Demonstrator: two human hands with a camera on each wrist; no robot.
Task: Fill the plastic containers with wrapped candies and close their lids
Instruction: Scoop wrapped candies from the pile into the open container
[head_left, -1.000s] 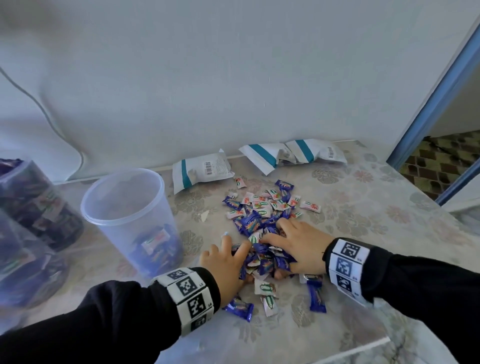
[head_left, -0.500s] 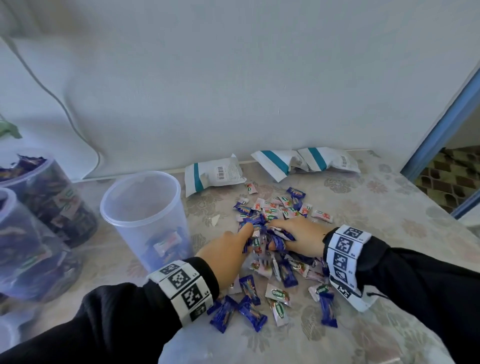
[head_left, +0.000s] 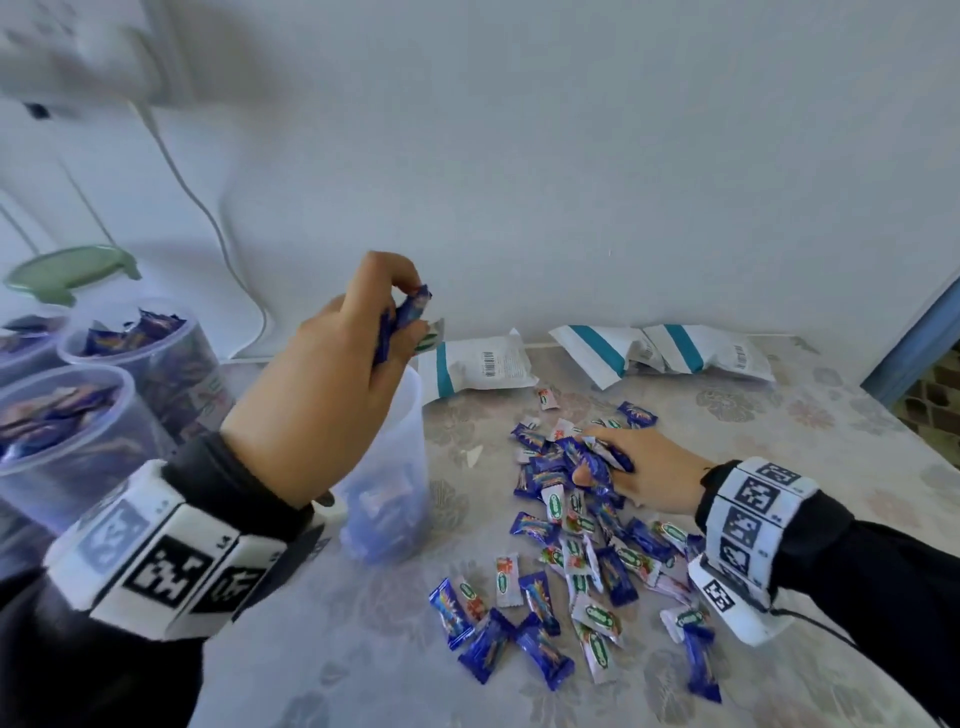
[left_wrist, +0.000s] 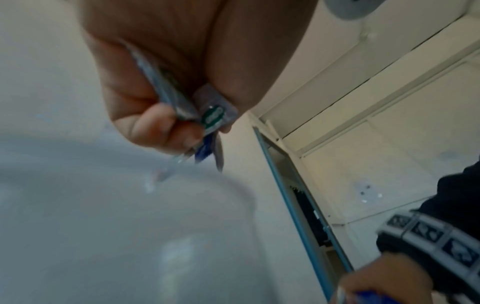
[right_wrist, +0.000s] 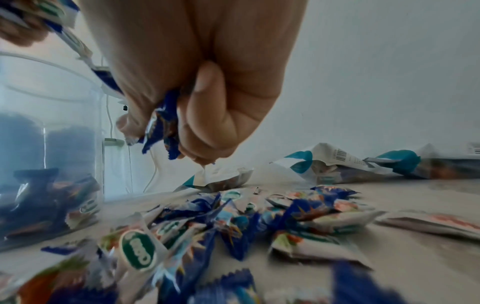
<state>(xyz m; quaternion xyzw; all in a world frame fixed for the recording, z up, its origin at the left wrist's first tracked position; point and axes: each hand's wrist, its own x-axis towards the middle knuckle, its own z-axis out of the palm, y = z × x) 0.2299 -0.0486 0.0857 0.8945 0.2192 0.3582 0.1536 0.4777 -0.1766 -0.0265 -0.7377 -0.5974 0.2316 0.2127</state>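
Candies (head_left: 576, 514) lie scattered on the table (head_left: 810, 436), from the centre of the head view out toward 5 o'clock, blue wrappers mixed with white ones. My left hand (head_left: 332, 384) is raised at about 10 o'clock from that heap, fingers curled round a small bunch of them (head_left: 408, 319). It hangs right over the mouth of the open tub (head_left: 400, 457), which stands upright, its long axis vertical, just left of the heap. That is the relation that counts: the bunch sits above the rim, so I judge the drop needs little more than loosened fingers. The tub holds only a shallow layer at the bottom, so plenty of filling remains.

My right hand (head_left: 644, 475) rests low on the heap at 3 o'clock from the tub, fingers closed on a few blue wrappers (right_wrist: 163, 127). It is the farther hand from the tub's mouth.

At 9 o'clock stand two fuller tubs (head_left: 98, 410), lidless, with a green lid (head_left: 67, 270) behind them.

White wrappers carry a green oval logo (right_wrist: 137, 250); its letters are too blurred to read. Three white bags (head_left: 478, 364) with teal stripes lie by the wall at 12 to 2 o'clock, and one shows a barcode, the print too small to make out.
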